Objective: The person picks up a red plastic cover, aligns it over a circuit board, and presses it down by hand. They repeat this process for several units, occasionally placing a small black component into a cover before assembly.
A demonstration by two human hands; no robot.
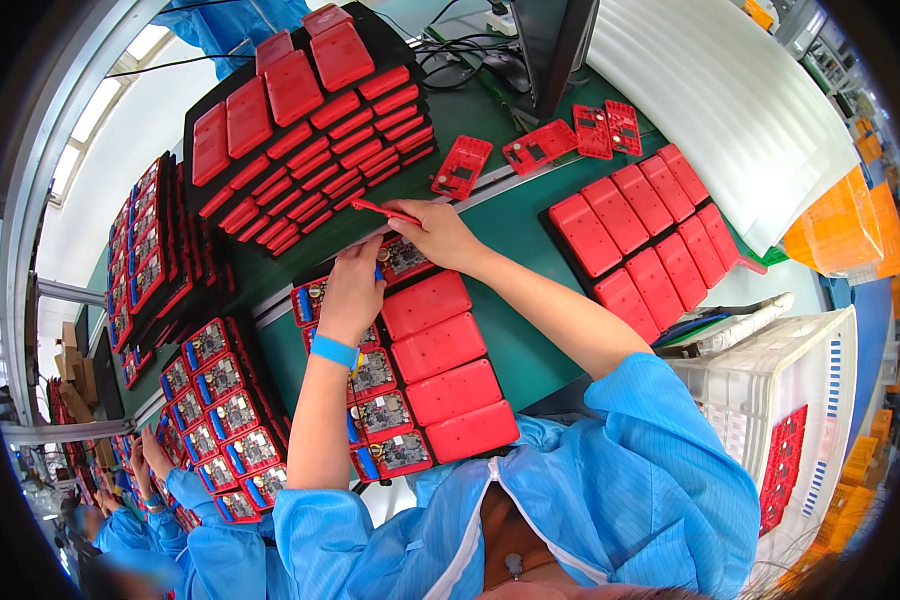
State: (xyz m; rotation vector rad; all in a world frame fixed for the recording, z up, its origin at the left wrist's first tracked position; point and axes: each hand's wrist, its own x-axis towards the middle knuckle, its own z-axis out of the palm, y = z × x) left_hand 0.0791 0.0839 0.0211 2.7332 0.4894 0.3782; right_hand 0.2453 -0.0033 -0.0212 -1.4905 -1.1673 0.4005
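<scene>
My right hand [436, 234] grips a thin red plastic cover [384, 211], tilted edge-on over the far end of the tray in front of me. Beside it, my left hand [352, 292], with a blue band on its wrist, reaches over a row of red housings holding circuit boards [381, 413]. Its fingers are bunched together at the far housings, next to a circuit board [402, 257]; what they pinch is hidden. Right of that row lie several closed red covers [454, 390], face down side by side.
Tall stacks of red covers [292, 88] stand at the far left. More trays of circuit boards [220, 415] lie to the left, where other people's hands show. A tray of red covers [625, 225], loose red housings [540, 146], a monitor [553, 50] and a white crate [815, 370] are at right.
</scene>
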